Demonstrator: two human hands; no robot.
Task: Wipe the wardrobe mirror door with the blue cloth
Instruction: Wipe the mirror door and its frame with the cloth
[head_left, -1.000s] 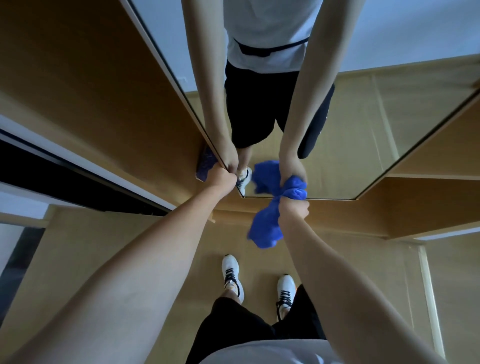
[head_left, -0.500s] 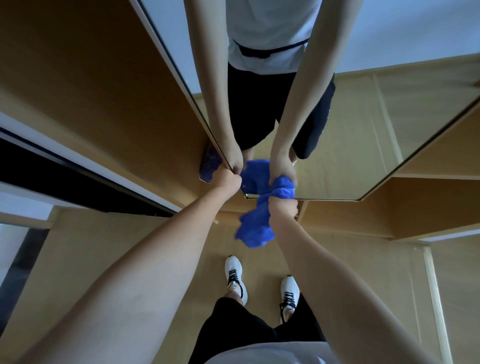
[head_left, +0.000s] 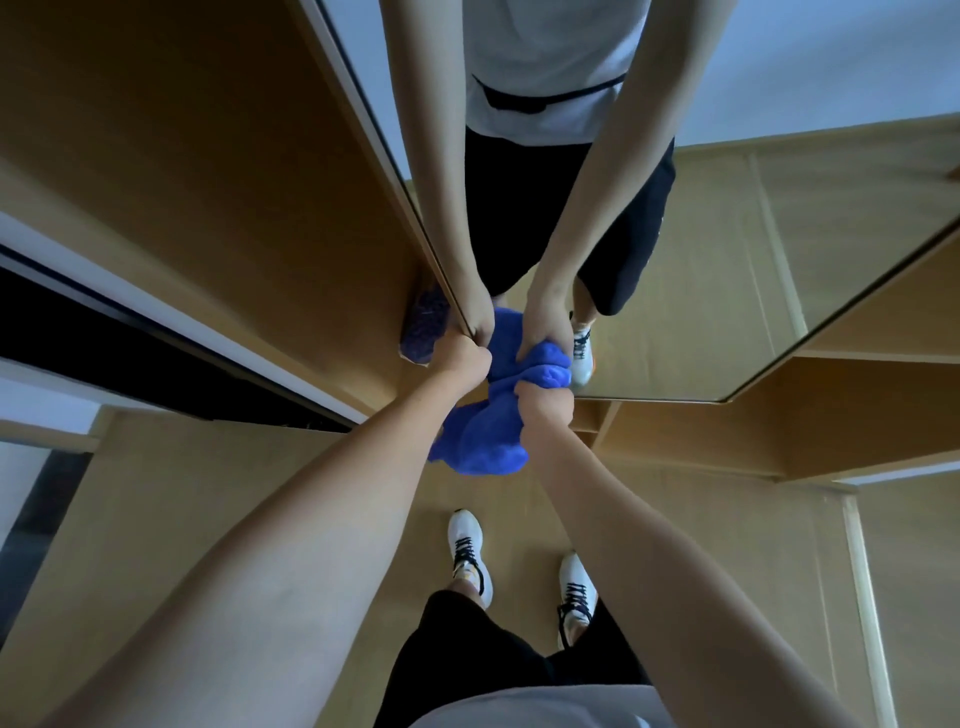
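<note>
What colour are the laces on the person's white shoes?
Black, on both white shoes, seen clearly in the head view.

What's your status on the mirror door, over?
Left hand grips the mirror door by its edge. Right hand holds the blue cloth bunched against the lower glass. Nothing in the way.

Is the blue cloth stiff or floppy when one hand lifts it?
Probably floppy: the blue cloth bunches where the right hand grips it, and its free part hangs down in folds. It looks light, since one hand holds it against the mirror door.
</note>
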